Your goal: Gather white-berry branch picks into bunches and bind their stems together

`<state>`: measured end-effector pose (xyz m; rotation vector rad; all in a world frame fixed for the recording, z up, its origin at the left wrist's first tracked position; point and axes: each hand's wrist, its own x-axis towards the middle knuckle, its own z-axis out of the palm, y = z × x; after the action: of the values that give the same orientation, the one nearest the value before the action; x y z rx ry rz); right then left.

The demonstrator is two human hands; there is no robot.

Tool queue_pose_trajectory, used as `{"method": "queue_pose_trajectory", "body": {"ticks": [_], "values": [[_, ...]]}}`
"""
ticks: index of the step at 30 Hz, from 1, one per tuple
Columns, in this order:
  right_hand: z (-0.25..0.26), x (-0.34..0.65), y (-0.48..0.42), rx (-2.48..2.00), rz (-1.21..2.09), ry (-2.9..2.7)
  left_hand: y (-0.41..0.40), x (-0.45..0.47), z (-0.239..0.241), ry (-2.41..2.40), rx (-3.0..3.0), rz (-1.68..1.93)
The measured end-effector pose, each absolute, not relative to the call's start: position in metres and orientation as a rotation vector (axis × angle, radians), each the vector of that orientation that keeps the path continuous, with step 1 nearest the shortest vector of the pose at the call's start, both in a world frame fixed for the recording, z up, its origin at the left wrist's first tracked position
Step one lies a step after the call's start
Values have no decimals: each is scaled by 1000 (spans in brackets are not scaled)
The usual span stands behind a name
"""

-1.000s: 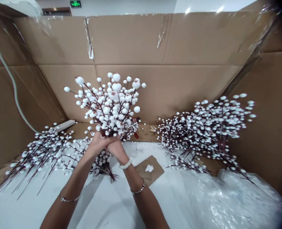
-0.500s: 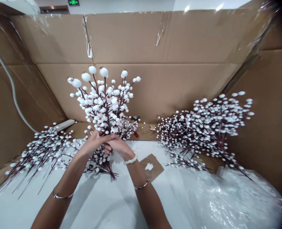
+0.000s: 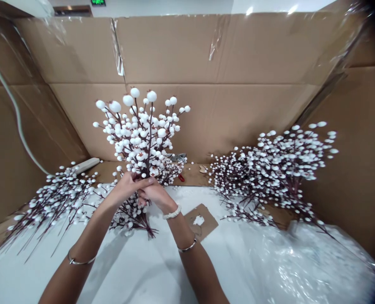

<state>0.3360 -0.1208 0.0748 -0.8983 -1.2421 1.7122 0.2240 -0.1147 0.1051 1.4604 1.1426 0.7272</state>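
Person is holding a bundle of artificial white berry stems [image 3: 139, 135] upright in mid-air, above a white-covered table [image 3: 117, 274]. Left hand [image 3: 126, 188] is closed around the stems just below the berries, fingers reaching across over the right hand [image 3: 154, 195], which is also curled shut on the stems. Dark stem ends [image 3: 146, 228] are sticking out below the hands, can't tell if they belong to the bundle. A beaded bracelet [image 3: 172, 213] and a metal bangle [image 3: 187, 247] are sitting on the right wrist, another bangle [image 3: 81, 261] on the left. More berry stems are lying in a left pile [image 3: 60, 202] and a larger right pile [image 3: 276, 173]. A cardboard scrap [image 3: 201, 221] is lying just beside the right forearm, clear plastic wrap [image 3: 301, 261] is bunching at lower right, and cardboard sheets [image 3: 206, 50] are lining the wall behind, with a white power strip [image 3: 87, 165] lying at their base.
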Motion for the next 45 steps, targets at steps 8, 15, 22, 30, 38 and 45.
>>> {"method": "queue_pose_trajectory", "body": {"ticks": [8,15,22,30,38,45], "values": [[68,334,-119,-870,1688,-1190,-116,226,105,1153,1511,731],[62,334,-114,-754,1609,-1093,-122,223,106,1269,1774,794],[71,354,-107,-588,1702,-813,-143,205,106,1253,2016,1128],[100,361,-112,-384,1884,-526,-147,206,104,1145,2064,1353],[123,351,-123,-384,1976,-399,-139,202,108,982,2052,1323],[118,340,-127,-325,1992,-597,-137,199,111,1014,1904,1373]]}}
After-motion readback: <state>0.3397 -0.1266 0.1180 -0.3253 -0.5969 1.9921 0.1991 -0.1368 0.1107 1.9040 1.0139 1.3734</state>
